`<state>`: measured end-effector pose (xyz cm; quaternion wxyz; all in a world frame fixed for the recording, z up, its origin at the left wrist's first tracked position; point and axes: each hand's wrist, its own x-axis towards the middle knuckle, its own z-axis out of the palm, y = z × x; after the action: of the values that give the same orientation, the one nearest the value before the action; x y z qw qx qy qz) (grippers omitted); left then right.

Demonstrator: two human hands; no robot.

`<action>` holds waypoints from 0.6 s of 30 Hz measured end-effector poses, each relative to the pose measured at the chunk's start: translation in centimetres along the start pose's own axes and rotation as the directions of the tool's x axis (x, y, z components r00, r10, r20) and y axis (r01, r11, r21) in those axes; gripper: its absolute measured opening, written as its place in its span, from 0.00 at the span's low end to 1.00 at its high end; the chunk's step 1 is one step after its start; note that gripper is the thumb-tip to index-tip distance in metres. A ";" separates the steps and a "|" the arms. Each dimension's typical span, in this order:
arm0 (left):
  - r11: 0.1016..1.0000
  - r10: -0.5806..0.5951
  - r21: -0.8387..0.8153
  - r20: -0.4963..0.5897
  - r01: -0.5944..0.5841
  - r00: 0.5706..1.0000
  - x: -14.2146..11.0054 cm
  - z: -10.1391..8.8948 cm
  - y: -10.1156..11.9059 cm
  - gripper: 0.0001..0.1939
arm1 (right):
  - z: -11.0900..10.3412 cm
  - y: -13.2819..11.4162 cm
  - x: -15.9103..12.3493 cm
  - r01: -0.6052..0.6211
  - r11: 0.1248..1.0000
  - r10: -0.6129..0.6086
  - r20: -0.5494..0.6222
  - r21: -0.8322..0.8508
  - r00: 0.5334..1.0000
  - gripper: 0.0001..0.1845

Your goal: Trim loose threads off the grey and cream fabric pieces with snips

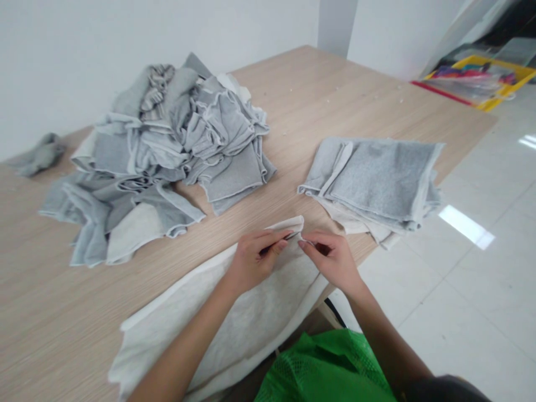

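A long cream cloth [259, 312] with a rolled, stitched-looking edge lies along the front of the table and hangs over its edge. Near the cloth's far right corner, my left hand [255, 257] is closed in a pinch. A thin dark sliver shows at its fingertips, too small to name. Just to the right, my right hand [330, 257] pinches the cloth's edge between thumb and forefinger. The fingertips of both hands are close together, with a bit of the corner raised between them.
A heap of crumpled grey cloths [167, 145] covers the table's back left. Folded grey cloths [377, 178] are stacked at the right edge. A small grey cloth piece [42, 155] lies far left. Beyond the table stands a yellow crate [488, 106]. Green fabric [326, 368] is at my lap.
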<state>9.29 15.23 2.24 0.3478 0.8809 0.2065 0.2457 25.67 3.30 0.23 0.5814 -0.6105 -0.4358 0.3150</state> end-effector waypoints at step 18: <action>0.809 -0.276 -0.471 0.223 0.352 0.935 -0.1 -2.7 0.5 0.42 | -0.5 -0.3 -0.4 -0.265 0.938 0.244 0.115 0.222 0.963 0.20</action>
<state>7.70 16.18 4.33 0.6151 0.7282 0.2526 0.1659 25.91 2.69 0.51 0.5848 -0.5743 -0.3372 0.4631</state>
